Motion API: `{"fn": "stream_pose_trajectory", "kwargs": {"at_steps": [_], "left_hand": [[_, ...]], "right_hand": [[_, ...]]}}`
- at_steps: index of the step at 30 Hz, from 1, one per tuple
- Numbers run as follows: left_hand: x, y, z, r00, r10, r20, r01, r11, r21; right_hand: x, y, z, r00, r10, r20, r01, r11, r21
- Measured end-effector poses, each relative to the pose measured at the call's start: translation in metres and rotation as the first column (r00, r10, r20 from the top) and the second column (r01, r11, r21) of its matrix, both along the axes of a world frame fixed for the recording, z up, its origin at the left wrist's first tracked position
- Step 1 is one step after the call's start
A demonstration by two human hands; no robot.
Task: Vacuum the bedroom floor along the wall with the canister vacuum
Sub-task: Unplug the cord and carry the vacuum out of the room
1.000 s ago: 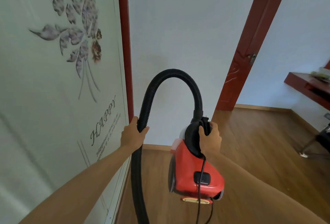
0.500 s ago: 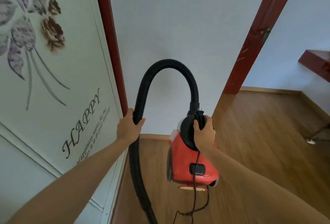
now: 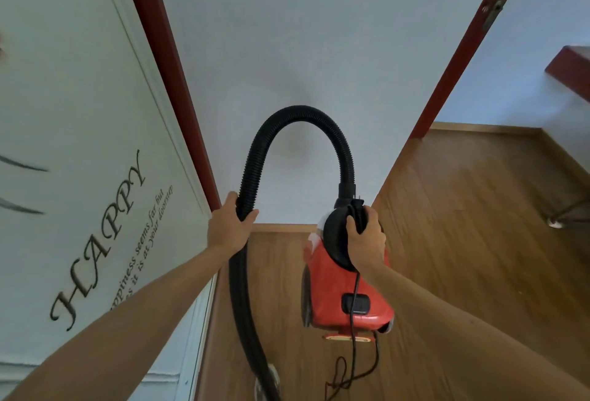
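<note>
Your left hand (image 3: 229, 228) grips the hose (image 3: 252, 164), running down-frame beside the panel (image 3: 79, 113); right hand (image 3: 366, 242) holds the canister (image 3: 329, 292).

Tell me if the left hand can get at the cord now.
Probably not yet: the left hand grips the hose. The cord hangs down the vacuum below the right hand, and nothing stands between it and the left hand, so letting go of the hose should free the way.

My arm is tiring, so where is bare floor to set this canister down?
The wood floor right of the canister, from the red door frame out to the metal leg, is bare. Crowded: directly beneath and left, where the hose hangs and the cord loops.
</note>
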State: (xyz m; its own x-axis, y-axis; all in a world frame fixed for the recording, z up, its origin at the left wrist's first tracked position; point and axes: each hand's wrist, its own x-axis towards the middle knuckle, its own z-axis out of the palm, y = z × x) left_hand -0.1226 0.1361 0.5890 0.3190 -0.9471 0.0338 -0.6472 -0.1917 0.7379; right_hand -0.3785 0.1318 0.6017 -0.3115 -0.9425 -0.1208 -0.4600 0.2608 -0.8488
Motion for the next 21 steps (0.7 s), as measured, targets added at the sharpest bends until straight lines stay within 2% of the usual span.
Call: {"fn": "stream_pose_trajectory", "kwargs": {"at_steps": [11, 21], "left_hand": [[0.019, -0.078, -0.061, 0.999, -0.013, -0.042, 0.016, 0.997, 0.069], [0.02, -0.087, -0.155, 0.994, -0.035, -0.106, 0.047, 0.992, 0.116]], "right_hand": [[0.023, -0.067, -0.063, 1.0, -0.024, 0.011, 0.022, 0.996, 0.091], [0.029, -0.084, -0.15, 1.0, -0.002, 0.006, 0.001, 0.977, 0.215]]}}
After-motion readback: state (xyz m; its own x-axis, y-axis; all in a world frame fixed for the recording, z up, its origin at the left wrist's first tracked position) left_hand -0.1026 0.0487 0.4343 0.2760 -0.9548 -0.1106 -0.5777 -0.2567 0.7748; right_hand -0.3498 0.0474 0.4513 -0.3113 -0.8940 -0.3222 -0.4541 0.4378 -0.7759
